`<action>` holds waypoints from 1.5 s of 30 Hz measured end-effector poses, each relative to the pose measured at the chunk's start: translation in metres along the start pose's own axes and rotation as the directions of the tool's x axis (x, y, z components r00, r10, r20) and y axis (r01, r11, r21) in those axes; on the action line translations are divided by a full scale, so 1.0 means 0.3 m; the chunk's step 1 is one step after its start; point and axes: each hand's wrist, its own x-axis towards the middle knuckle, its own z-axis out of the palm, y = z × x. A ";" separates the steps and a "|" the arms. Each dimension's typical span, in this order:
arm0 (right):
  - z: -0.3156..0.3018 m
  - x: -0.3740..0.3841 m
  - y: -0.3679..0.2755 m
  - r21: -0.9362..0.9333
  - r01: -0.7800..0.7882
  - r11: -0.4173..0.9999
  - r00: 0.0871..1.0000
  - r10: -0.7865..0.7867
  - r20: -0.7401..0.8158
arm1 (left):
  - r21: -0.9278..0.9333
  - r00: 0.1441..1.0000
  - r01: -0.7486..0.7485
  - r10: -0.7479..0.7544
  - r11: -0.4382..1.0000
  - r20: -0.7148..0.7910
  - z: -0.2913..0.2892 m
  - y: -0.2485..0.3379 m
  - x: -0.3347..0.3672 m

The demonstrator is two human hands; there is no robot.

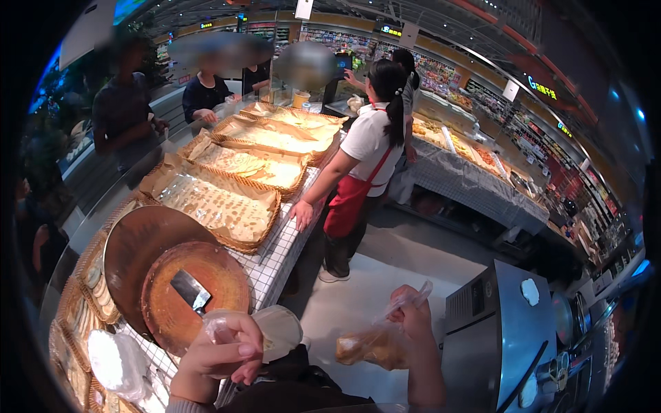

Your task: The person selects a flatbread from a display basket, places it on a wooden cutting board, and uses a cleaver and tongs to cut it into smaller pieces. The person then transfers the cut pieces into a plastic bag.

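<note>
My right hand (pixel 412 313) is closed round the gathered neck of a clear plastic bag (pixel 372 347) with golden-brown baked food inside. The bag hangs over the floor. My left hand (pixel 224 351) is raised beside the chopping block, fingers curled in a pinch. Clear plastic film (pixel 219 326) shows at its fingers; whether that is a bag or a glove is unclear. A round wooden chopping block (pixel 227 265) with a curved metal guard (pixel 127 241) behind it stands just beyond this hand. On the block lies a cleaver (pixel 189 290), its handle partly hidden behind my hand.
Paper-lined wicker trays (pixel 213 199) line the checked counter (pixel 275 265). Flatbreads (pixel 72 320) and a bundle of white plastic bags (pixel 116 365) lie at left. A co-worker in a red apron (pixel 348 199) stands ahead; several people face the counter. A steel appliance (pixel 499 330) stands right.
</note>
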 end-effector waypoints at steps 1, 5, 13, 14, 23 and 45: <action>-0.049 0.037 0.007 -0.003 0.014 1.000 0.996 -0.014 -0.088 | 0.038 0.998 0.057 -0.057 0.998 -0.010 0.008 0.001 0.103; -0.216 0.179 0.043 -0.033 0.018 0.999 0.934 -0.028 -0.357 | 0.098 0.932 0.292 -0.306 0.951 0.192 -0.141 -0.120 0.542; -0.432 0.540 0.103 -0.096 -0.020 0.995 0.842 -0.035 -0.538 | 0.608 0.739 0.347 -0.608 0.714 0.292 -0.178 -0.473 1.339; -0.456 0.608 0.124 -0.100 -0.020 0.995 0.870 -0.032 -0.492 | 0.650 0.765 0.299 -0.583 0.698 0.274 -0.201 -0.540 1.411; -0.896 1.093 0.166 -0.372 -0.093 0.924 0.940 -0.042 -0.337 | 0.462 0.856 0.423 -0.511 0.780 0.078 -0.245 -0.872 2.102; -2.055 2.467 0.005 -0.737 -0.013 0.676 0.994 -0.074 -0.086 | 0.323 0.855 0.490 -0.375 0.810 -0.359 -0.263 -0.965 3.475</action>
